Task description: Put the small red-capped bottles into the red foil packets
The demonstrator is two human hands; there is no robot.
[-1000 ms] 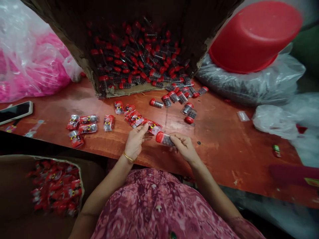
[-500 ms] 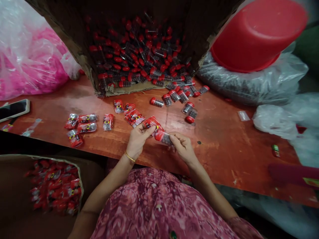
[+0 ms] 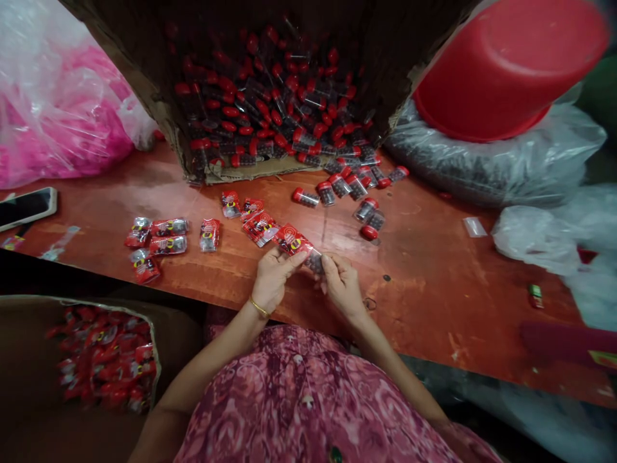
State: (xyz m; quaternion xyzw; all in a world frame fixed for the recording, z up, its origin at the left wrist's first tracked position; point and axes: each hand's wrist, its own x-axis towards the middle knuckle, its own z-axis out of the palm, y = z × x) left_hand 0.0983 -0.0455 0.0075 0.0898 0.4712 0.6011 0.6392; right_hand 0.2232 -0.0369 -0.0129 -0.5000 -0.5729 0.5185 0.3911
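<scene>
My left hand (image 3: 272, 278) pinches a red printed plastic wrapper (image 3: 292, 239), thumb on top. In my right hand (image 3: 343, 283), closed fingers grip the end of a small clear bottle (image 3: 314, 260) with dark contents. The bottle's other end, its cap included, is covered by the wrapper. Just beyond my left hand lie flat red wrappers (image 3: 261, 227). Several wrapped bottles (image 3: 168, 245) rest on the table to the left. Loose red-capped bottles (image 3: 305, 197) lie ahead of my right hand.
A cardboard box (image 3: 159, 122) spills red-capped bottles onto the red table (image 3: 424, 283). Lower left, another box (image 3: 155, 347) holds wrapped pieces. A red tub (image 3: 506, 71) sits on a plastic sack (image 3: 501, 167). A phone (image 3: 29, 207) lies far left, near a pink-filled bag (image 3: 62, 135).
My right hand has moved left, closer to my left hand. The bottle's red cap, visible before at the wrapper's mouth, is now covered by the wrapper.
</scene>
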